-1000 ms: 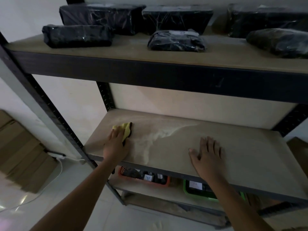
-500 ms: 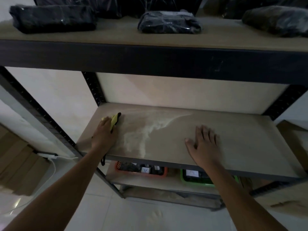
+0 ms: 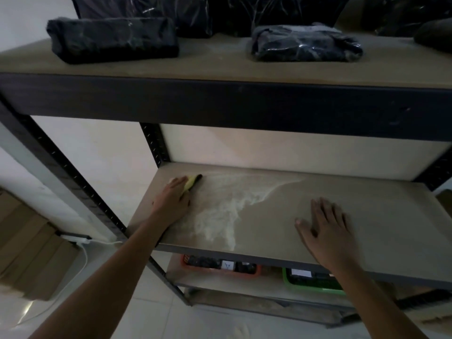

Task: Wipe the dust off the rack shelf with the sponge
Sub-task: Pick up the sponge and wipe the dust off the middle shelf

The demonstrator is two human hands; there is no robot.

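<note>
**Yellow sponge pressed at the back left of the dusty shelf**

Yellow foam with a dark scrubbing side, the sponge [image 3: 193, 181] lies on the rack shelf [image 3: 367, 216] near its back left corner, at about 10 o'clock from the middle of the board. The left hand [image 3: 172, 200] lies over it and presses it down; the fingers cover most of the sponge, and only its far end shows beyond the fingertips. How tightly the fingers curl around it I cannot tell exactly, but the hand holds the sponge against the board.

The right hand [image 3: 327, 228] rests flat on the same shelf, at about 4 o'clock from the sponge and well apart from it. Its fingers are straight and a little spread, and it grasps nothing.

Between the two hands a pale patch of dust [image 3: 227, 211] lies on the brown board. It begins just beside the sponge, at 3 o'clock from it, runs along the back edge, and also goes down toward the front edge.

On the upper shelf [image 3: 220, 67], at 12 o'clock, several dark wrapped packages [image 3: 112, 39] lie. On the lower shelf, at 6 o'clock, stand an orange tray [image 3: 254, 274] and, to its right, a green tray [image 3: 315, 288], both with small dark things inside. On the floor at 8 o'clock, a white cable [image 3: 84, 259] runs from a power strip, beside flat cardboard boxes [image 3: 27, 250].
</note>
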